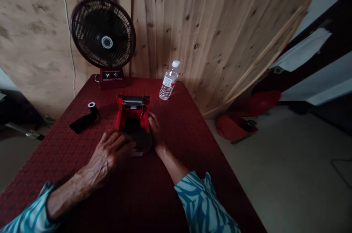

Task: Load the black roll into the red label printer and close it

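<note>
A small red and black device [134, 115], which looks like a label printer with its cover raised, stands on the table in front of me. My right hand [155, 128] holds its right side, the thumb along the edge and the other fingers mostly hidden. Over its near left part is my left hand [117, 146], fingers bent and pressed together, slightly blurred; the fingertips are hard to see against the dark body. To the left lies a black roll with a white core [92, 107], a dark strip of it unrolled across the tabletop.
The red patterned table [178, 137] bears a dark fan [103, 35] at its far left and a clear water bottle with a white cap [168, 82] at its far right. Behind rises a wooden plank wall [187, 24]. A red container [233, 128] sits on the floor at right.
</note>
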Demonstrator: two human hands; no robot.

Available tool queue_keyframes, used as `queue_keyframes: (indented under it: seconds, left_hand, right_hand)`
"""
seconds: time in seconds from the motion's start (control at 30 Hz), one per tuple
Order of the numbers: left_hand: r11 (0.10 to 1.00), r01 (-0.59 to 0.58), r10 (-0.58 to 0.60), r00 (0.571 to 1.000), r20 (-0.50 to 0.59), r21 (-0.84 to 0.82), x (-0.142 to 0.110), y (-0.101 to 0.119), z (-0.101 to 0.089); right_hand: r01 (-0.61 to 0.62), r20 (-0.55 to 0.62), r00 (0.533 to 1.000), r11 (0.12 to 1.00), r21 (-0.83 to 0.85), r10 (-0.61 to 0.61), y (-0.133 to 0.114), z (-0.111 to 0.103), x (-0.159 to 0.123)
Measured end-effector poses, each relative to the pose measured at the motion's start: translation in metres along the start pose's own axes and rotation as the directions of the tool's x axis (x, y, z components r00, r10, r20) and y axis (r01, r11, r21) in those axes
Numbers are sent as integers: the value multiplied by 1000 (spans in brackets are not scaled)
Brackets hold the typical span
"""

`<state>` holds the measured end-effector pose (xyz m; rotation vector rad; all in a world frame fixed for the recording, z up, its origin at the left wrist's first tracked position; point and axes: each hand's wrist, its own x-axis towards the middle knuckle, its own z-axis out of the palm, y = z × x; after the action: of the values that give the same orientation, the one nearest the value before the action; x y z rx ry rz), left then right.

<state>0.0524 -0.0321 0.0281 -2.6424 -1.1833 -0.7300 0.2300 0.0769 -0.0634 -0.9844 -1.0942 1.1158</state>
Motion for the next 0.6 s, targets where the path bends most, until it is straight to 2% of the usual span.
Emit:
queue_keyframes:
  seconds: [0.1, 0.17, 0.23, 0.33, 0.47, 0.53, 0.6]
  left_hand:
    - [999, 17, -15, 999, -51, 40, -8, 4, 4]
    - [999, 9, -5, 997, -80, 45, -12, 7, 5]
    - [999, -2, 6, 994, -109, 36, -13, 9, 6]
    - [1000, 0, 4, 991, -133, 29, -16, 10, 8]
    - [1000, 23, -22, 993, -118, 7, -21, 9, 14]
    - [1000, 29, -30, 990, -139, -6, -23, 9, 17]
    - [999, 38, -41, 985, -167, -22, -24, 9, 19]
  right_hand:
    - [10, -28, 1000, 999, -34, -11, -6, 1, 9]
    - [20, -30, 999, 1000, 16, -20, -11, 4, 22]
    - [45, 19, 999, 995, 86, -47, -16, 8, 37]
    - [50, 50, 997, 996, 77, -54, -24, 11, 51]
    - [151, -12, 988, 986, -63, -152, -31, 5, 39]
    - [212, 36, 977, 970, -121, -209, -32, -1, 25]
    - [208, 40, 978, 968, -141, -204, -30, -6, 11]
